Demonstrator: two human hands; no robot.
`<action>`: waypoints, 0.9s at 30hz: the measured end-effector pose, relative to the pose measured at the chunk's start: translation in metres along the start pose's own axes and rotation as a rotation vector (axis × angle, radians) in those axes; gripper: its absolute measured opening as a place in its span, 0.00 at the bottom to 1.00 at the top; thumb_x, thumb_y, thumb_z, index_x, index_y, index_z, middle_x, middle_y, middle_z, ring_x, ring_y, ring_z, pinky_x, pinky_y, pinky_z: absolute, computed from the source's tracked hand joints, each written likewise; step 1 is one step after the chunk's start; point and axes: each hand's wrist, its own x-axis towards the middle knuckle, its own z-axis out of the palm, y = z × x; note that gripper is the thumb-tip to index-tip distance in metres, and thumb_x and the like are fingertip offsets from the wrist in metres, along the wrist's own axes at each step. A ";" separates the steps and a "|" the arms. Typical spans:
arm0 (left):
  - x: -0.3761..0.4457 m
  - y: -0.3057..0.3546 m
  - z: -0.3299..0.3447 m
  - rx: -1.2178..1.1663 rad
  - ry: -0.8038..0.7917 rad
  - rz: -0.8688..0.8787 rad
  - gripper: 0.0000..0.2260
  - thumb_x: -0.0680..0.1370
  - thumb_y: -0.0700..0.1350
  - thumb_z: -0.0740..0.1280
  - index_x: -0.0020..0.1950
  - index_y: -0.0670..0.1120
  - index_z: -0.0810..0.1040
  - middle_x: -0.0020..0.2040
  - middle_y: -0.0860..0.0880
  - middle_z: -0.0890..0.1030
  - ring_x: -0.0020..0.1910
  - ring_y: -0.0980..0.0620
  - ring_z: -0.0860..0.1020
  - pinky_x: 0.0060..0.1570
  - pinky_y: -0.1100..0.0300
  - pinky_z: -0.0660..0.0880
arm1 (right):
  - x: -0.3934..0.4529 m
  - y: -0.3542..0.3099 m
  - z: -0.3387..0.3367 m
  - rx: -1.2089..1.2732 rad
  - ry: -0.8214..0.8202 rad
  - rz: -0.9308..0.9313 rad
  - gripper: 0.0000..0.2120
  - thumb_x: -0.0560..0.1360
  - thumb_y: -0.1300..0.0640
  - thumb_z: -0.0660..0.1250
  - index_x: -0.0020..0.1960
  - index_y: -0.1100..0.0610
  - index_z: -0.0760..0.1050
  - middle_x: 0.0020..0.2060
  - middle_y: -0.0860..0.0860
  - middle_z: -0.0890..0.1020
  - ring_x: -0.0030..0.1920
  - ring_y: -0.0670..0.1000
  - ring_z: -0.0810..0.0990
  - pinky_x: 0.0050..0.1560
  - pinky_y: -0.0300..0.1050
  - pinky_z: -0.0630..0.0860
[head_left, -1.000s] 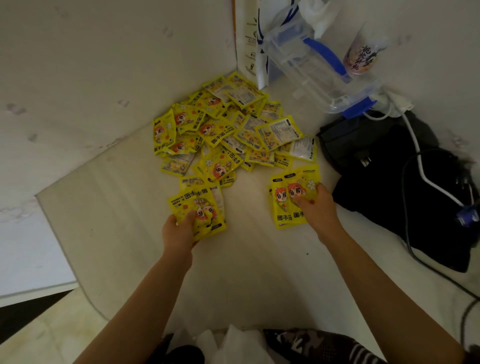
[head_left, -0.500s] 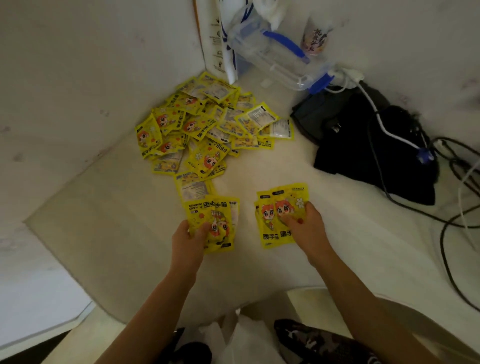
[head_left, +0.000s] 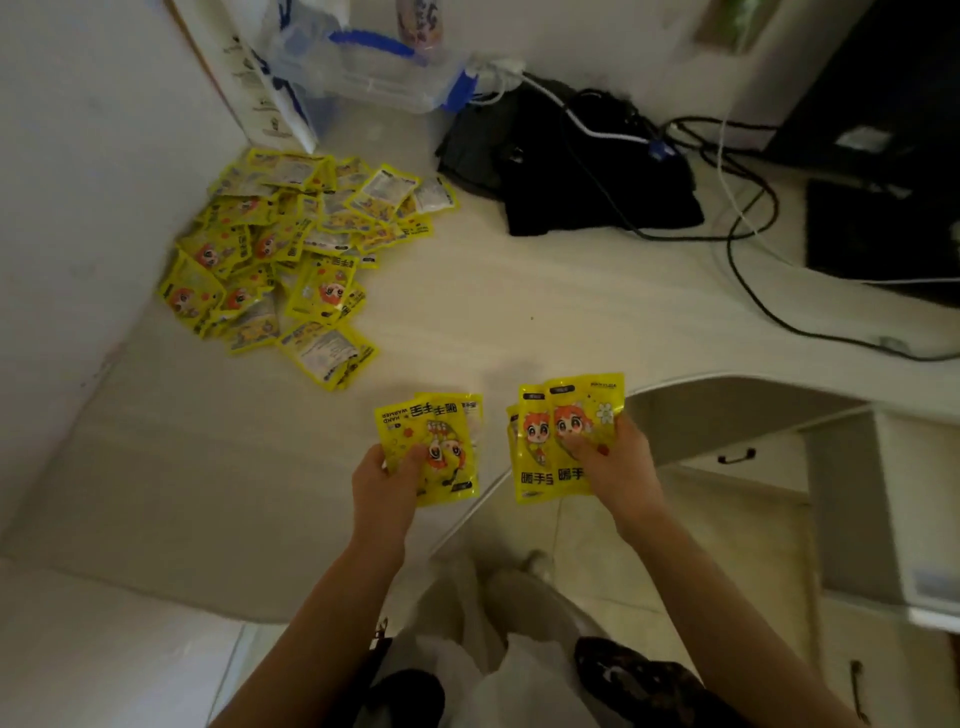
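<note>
The left hand (head_left: 383, 480) grips a stack of yellow packets (head_left: 434, 441), with the thumb curled over the front and the fingers out of sight behind it. The top packet faces the camera upside down. It is glossy yellow foil with "HAND WARMER" in black print and a cartoon face with orange hair. The right hand (head_left: 621, 462) grips a second stack (head_left: 558, 431), fanned a little so that two of the same orange-haired faces show upright side by side. A white flower sits near its upper right corner, and bold black characters run along the bottom. The two stacks are near each other but apart, at the curved near edge of the pale desk (head_left: 208, 467).

Well away, in the far left corner against the wall, lies a loose pile (head_left: 280, 249) of the same packets. Some show the yellow front and others a whitish printed back. Behind the pile stands a clear plastic box (head_left: 384, 73) with a blue handle. To its right lies a black bag (head_left: 597, 176), with cables (head_left: 743, 249) trailing across the desk.
</note>
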 end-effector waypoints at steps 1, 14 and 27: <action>-0.004 -0.001 0.006 0.017 -0.025 0.005 0.03 0.76 0.43 0.69 0.48 0.45 0.79 0.46 0.45 0.83 0.45 0.46 0.82 0.46 0.49 0.81 | -0.007 0.007 -0.008 0.015 0.027 0.010 0.11 0.72 0.58 0.71 0.54 0.54 0.75 0.46 0.50 0.83 0.47 0.52 0.83 0.50 0.53 0.81; -0.111 -0.055 0.107 0.374 -0.404 0.144 0.06 0.77 0.45 0.68 0.53 0.45 0.78 0.46 0.49 0.82 0.40 0.56 0.79 0.35 0.63 0.73 | -0.106 0.141 -0.127 0.313 0.315 0.205 0.11 0.73 0.61 0.70 0.54 0.56 0.75 0.47 0.51 0.84 0.46 0.52 0.84 0.49 0.53 0.81; -0.287 -0.156 0.215 0.463 -0.609 0.143 0.02 0.77 0.43 0.68 0.49 0.48 0.78 0.45 0.49 0.83 0.42 0.53 0.81 0.36 0.63 0.74 | -0.219 0.291 -0.270 0.498 0.500 0.310 0.11 0.75 0.61 0.69 0.56 0.56 0.73 0.47 0.50 0.82 0.45 0.49 0.82 0.41 0.40 0.77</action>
